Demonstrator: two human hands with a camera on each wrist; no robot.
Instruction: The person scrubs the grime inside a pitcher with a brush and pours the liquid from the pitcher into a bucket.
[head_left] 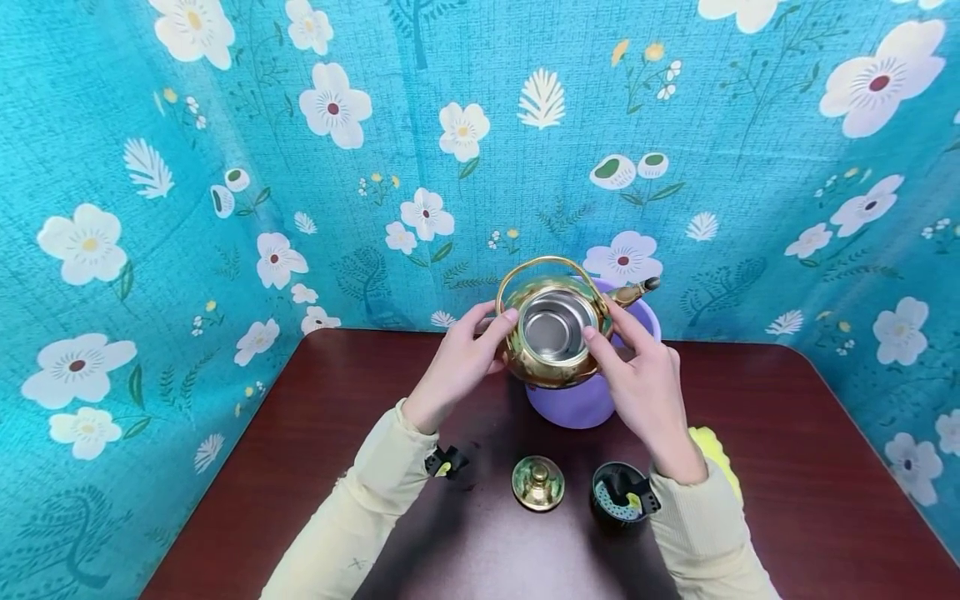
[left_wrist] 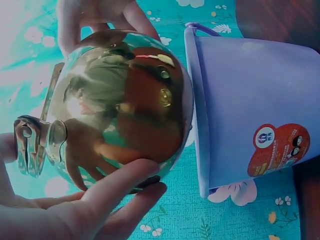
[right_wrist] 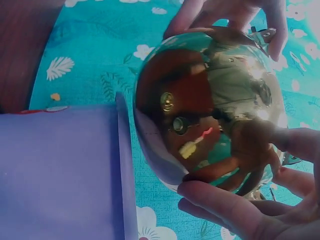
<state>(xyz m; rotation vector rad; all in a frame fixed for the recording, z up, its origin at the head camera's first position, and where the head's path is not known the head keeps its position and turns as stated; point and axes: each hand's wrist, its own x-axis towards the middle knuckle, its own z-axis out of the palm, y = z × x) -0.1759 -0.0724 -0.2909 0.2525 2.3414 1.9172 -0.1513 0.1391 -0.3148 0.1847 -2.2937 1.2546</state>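
Observation:
A gold metal kettle [head_left: 551,377] with no lid on is held up in both hands, its open top tilted toward me so the steel inside shows. My left hand [head_left: 467,354] grips its left side, thumb near the rim. On the spout side, my right hand [head_left: 643,383] holds it with the thumb close to the opening. The hoop handle stands up at the back, and the spout points right. In the left wrist view the shiny kettle body [left_wrist: 120,95] is right beside the rim of a purple bucket [left_wrist: 250,100].
On the dark red table [head_left: 787,442] a gold lid [head_left: 538,483] lies knob up. Right of it stands a dark cup [head_left: 617,498], partly covered by the right wrist strap. A yellow scalloped object [head_left: 718,458] shows behind the right sleeve. Blue flowered cloth hangs behind.

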